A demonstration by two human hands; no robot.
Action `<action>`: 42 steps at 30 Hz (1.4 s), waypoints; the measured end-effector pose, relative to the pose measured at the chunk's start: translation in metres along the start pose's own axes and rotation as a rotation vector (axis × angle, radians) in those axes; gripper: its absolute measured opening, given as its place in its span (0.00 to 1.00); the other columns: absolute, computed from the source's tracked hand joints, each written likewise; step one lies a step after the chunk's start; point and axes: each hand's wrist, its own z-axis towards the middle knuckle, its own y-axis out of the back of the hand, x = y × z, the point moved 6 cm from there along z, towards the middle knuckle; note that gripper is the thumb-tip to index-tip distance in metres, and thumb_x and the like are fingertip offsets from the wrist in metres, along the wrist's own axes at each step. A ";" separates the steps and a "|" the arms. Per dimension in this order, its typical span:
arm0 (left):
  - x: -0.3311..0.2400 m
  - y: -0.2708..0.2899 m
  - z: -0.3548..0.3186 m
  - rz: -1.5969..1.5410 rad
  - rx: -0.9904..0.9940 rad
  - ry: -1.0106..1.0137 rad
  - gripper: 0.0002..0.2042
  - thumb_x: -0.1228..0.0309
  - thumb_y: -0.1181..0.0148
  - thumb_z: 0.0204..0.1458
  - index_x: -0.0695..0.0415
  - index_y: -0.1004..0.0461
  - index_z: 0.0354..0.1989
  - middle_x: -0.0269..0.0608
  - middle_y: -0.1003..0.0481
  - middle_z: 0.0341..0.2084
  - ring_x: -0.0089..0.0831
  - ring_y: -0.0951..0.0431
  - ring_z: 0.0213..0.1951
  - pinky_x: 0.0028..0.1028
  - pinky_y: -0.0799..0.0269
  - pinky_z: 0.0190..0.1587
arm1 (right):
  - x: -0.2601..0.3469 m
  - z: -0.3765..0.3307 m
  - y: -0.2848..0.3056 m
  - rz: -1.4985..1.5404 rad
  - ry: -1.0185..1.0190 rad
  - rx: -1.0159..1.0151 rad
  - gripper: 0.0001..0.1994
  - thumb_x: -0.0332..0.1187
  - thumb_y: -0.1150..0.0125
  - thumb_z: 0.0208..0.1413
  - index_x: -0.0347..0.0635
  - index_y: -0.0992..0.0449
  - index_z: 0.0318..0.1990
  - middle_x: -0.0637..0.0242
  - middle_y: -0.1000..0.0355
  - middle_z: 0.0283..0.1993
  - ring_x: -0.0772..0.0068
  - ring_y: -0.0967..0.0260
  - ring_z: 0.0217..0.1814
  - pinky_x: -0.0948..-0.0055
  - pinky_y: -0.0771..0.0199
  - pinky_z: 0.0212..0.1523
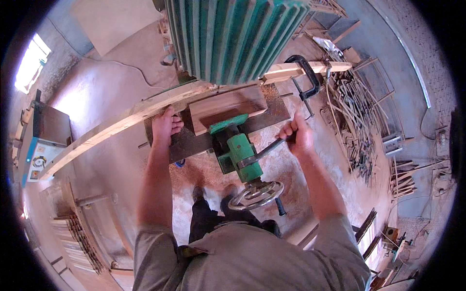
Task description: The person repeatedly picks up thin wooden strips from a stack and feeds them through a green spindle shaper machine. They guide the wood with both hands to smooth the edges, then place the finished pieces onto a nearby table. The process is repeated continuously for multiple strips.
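My right hand point(298, 136) is closed around the end of a dark metal lever point(269, 149). That lever joins a green clamp point(244, 154) with a chrome handwheel point(255, 195) at its near end. The clamp's green jaw point(229, 123) stands against the near side of a reddish-brown wood block point(228, 105), which lies on a dark metal machine table point(187, 141). Left of the block, my left hand point(167, 127) has its fingers curled at the table by a long pale wooden beam point(128, 117). What those fingers hold, if anything, is hidden.
A large green ribbed motor housing point(228, 41) overhangs the block's far side. A black C-clamp point(310, 80) grips the beam's right end. Sawdust point(194, 177) covers the floor below, scrap sticks point(359, 116) pile up at right, and a control cabinet point(46, 131) stands at left.
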 end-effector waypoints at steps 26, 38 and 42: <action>-0.072 0.323 -0.074 -0.516 0.093 -0.571 0.06 0.74 0.51 0.56 0.58 0.32 0.41 0.34 0.28 0.31 0.34 0.23 0.37 0.30 0.24 0.42 | -0.098 -0.260 0.149 -0.136 0.138 -0.714 0.12 0.41 0.50 0.57 0.41 0.31 0.39 0.64 0.30 0.28 0.73 0.32 0.23 0.77 0.29 0.21; 0.108 -0.043 -0.313 -0.240 0.787 0.061 0.18 0.69 0.49 0.53 0.60 0.37 0.52 0.39 0.29 0.42 0.29 0.27 0.38 0.26 0.32 0.37 | -0.101 -0.306 0.005 0.052 0.371 -0.207 0.20 0.35 0.47 0.57 0.35 0.40 0.54 0.60 0.33 0.48 0.66 0.36 0.50 0.66 0.34 0.52; 0.216 -0.129 -0.413 0.230 1.073 0.247 0.17 0.69 0.49 0.53 0.59 0.37 0.50 0.40 0.28 0.38 0.28 0.26 0.32 0.25 0.31 0.33 | -0.142 -0.389 0.152 0.216 0.405 -0.503 0.21 0.37 0.47 0.57 0.40 0.41 0.55 0.65 0.35 0.45 0.75 0.37 0.44 0.70 0.31 0.42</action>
